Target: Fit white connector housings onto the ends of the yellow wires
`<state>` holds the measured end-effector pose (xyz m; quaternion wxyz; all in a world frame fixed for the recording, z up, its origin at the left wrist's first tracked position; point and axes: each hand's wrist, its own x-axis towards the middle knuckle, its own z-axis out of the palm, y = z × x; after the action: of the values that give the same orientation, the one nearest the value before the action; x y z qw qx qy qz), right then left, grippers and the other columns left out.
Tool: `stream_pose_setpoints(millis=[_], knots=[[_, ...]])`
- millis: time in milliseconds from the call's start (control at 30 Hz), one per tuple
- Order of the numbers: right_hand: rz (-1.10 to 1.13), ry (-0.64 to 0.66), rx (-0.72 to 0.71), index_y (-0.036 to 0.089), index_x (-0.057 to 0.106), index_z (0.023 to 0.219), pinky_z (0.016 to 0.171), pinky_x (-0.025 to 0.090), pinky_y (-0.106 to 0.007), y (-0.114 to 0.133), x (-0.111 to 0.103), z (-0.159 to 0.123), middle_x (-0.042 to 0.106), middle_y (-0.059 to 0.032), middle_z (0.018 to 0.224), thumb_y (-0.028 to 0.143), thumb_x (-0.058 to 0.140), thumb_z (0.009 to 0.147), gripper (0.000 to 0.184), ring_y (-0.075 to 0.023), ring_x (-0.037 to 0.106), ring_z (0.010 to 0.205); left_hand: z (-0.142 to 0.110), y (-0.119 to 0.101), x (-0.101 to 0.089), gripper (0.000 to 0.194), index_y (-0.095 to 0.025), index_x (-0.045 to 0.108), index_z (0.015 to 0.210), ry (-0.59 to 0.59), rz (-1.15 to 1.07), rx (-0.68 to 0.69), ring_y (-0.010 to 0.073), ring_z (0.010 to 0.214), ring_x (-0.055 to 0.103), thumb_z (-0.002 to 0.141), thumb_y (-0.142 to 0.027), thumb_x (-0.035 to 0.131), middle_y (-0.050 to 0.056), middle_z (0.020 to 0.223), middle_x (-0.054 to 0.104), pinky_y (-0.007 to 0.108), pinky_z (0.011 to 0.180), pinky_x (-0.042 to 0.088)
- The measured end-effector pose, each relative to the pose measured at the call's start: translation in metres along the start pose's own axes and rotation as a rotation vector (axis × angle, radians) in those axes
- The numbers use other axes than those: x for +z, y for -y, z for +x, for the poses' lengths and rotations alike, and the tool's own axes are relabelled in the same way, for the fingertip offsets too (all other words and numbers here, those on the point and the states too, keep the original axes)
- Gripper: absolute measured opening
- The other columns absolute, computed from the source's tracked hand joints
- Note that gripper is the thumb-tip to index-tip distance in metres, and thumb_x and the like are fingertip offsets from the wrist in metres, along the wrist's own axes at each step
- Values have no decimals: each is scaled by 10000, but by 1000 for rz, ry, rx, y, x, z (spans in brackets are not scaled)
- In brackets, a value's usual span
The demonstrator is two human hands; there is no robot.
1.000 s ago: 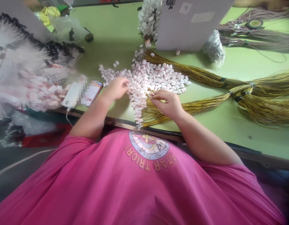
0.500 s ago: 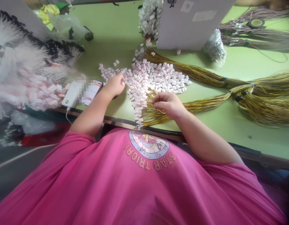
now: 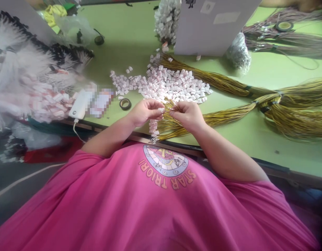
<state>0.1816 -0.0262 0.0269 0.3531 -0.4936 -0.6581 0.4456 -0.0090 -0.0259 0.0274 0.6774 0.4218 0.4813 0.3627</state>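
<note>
Between thumb and fingers, my left hand point(image 3: 147, 111) pinches a small white connector housing point(image 3: 161, 110). Just to its right, my right hand point(image 3: 188, 113) is closed on a thin yellow wire, whose tip points toward the left hand. Under both hands fans out a bundle of yellow wires point(image 3: 218, 118), several of them ending in white housings along the left side. Bare metal ends point(image 3: 154, 140) show at the table's front edge. Behind the hands lies a spread pile of loose white connector housings point(image 3: 174, 85).
A black tape roll point(image 3: 125, 104) lies left of the pile, near a white power bank point(image 3: 81, 104) and a partly blurred phone. White wires with housings point(image 3: 51, 101) heap at the left. A grey box point(image 3: 213, 28) stands behind, and another person's arm point(image 3: 281, 2) shows at the far right.
My left hand has come from the left edge of the pile to beside my right hand, now with a housing in its fingers. The tape roll is uncovered. My right hand has barely moved.
</note>
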Motion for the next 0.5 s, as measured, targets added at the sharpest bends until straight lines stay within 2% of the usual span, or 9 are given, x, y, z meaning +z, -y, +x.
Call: stream_pose_setpoints(millis=[200, 333, 500], knots=[[-141, -26, -53, 138, 618, 614, 551, 325, -251, 1, 1, -1, 503, 26, 533, 223, 572, 661, 108, -87, 415, 557, -1, 0, 3, 237, -112, 630, 797, -17, 82, 79, 104, 595, 639, 626, -145, 791, 4, 685, 650, 267, 625, 544], [-171, 17, -47, 141, 628, 634, 544, 329, -245, -1, 5, -3, 499, 31, 525, 229, 568, 678, 115, -80, 402, 545, -1, 4, 7, 217, -116, 645, 783, -55, 221, 133, 104, 581, 622, 620, -147, 785, 2, 644, 647, 262, 601, 524], [-226, 79, -58, 156, 598, 598, 550, 342, -250, -7, 9, 0, 505, 35, 530, 227, 575, 692, 120, -77, 403, 539, -1, 12, 12, 133, -131, 645, 759, -38, 328, 123, 113, 562, 600, 661, -138, 734, 4, 632, 642, 276, 582, 494]])
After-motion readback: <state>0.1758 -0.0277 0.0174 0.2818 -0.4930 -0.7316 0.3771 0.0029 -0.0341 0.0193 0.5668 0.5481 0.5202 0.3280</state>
